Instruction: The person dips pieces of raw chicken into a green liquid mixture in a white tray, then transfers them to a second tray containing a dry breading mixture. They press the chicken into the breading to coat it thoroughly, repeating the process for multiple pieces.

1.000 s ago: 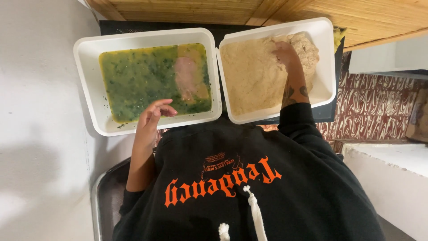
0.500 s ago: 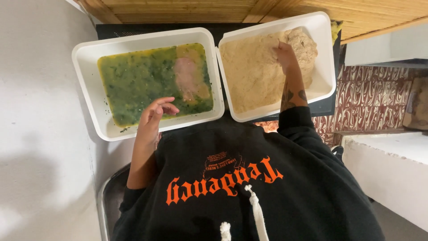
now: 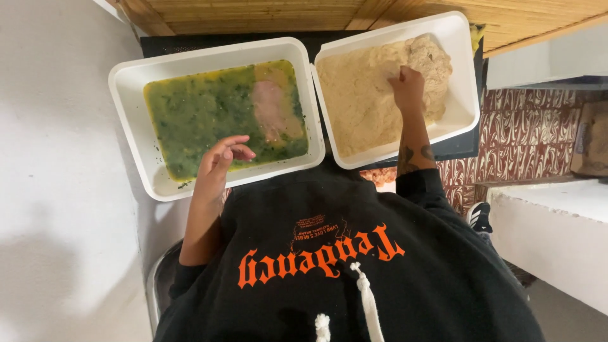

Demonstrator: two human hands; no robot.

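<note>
White plastic is what you have before you: two rectangular tubs side by side on a black surface, and the left tub serves as your landmark. It holds a green, herb-flecked liquid with yellow at its edges, and a pale pink cutlet lies in that liquid toward the tub's right end, partly sunk.

Your left hand hovers over the near rim of the left tub, just this side of the cutlet and apart from it. The fingers are loosely curled with the thumb out, and the hand grips nothing.

Just to the right of the left tub, almost touching it, sits the right tub, tilted a little against its neighbour and filled with beige breadcrumbs. Your right hand is down in those crumbs, on the side away from the left tub, fingers pointing at the far wall. It rests against a crumb-coated piece lying in the far corner of that tub. You cannot tell whether the fingers press flat on it or pinch it, since the back of the hand covers them.

Beyond the left tub runs a slatted bamboo mat. Nearer to you than the left tub, your black hooded top with orange lettering fills the lower view, white drawstrings hanging.
</note>
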